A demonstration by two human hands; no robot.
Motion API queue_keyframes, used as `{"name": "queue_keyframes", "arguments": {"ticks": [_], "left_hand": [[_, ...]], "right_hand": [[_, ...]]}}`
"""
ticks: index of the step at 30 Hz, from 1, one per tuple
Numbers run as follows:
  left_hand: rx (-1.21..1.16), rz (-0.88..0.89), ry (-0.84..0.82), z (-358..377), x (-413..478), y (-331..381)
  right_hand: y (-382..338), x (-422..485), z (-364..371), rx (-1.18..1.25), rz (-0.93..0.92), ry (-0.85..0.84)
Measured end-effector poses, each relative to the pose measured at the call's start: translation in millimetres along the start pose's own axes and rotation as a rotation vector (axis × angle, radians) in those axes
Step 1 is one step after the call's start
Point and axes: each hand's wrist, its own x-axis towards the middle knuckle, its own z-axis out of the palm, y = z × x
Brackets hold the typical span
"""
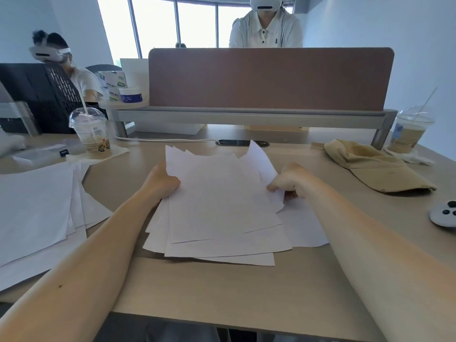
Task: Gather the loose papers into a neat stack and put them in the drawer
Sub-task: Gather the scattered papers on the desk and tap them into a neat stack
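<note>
Viewed from a head-worn camera, looking down at a light wood desk (222, 287). At the centre, a loose pile of white papers (222, 206), fanned out unevenly, corners jutting at the far edge, lower sheets lying flat on the desk. Left hand (164, 180) clasped on the pile's left edge, thumb on top, fingers hidden beneath. Right hand (287, 180) pinching the right edge of the upper sheets, one sheet curled upward behind it. Upper sheets lifted slightly at the far end, near ends resting on the sheets below. Both bare forearms reaching in from the bottom corners.

To the left, well apart from the pile, a second spread of white sheets (37, 206) lying flat. Behind that, a domed plastic cup (92, 134) with a straw, standing on a napkin. To the right, a tan cap (372, 166) near a second plastic cup (409, 132). At the right edge, a white controller (444, 213). Across the back, a brown divider panel (269, 77). Beyond it and at far left, two people wearing white headsets.
</note>
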Motion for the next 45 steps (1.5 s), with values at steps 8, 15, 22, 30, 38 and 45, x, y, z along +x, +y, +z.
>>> {"name": "queue_keyframes", "arguments": {"ticks": [8,15,22,30,38,45], "left_hand": [[-0.187,-0.073,-0.058,-6.7,1.2,-5.0],[-0.628,-0.330,-0.010,-17.9,-3.8,10.2],[0.276,-0.045,-0.175,-0.1,3.9,-5.3],[0.470,-0.025,-0.170,3.0,2.5,7.2],[0.388,-0.051,-0.203,-6.3,-4.0,9.3],[0.312,-0.106,-0.208,-9.0,-5.6,6.3]], "right_hand": [[-16.9,-33.9,-30.1,0.104,-0.908,0.603],[2.2,-48.1,34.7,-0.356,-0.943,-0.095],[15.6,-34.3,15.4,-0.277,-0.518,0.040],[24.9,-9.6,-15.1,-0.256,0.045,0.090],[21.6,-10.9,-17.0,-0.175,0.009,0.178],[-14.4,-18.4,-43.8,0.049,-0.403,0.768]]}}
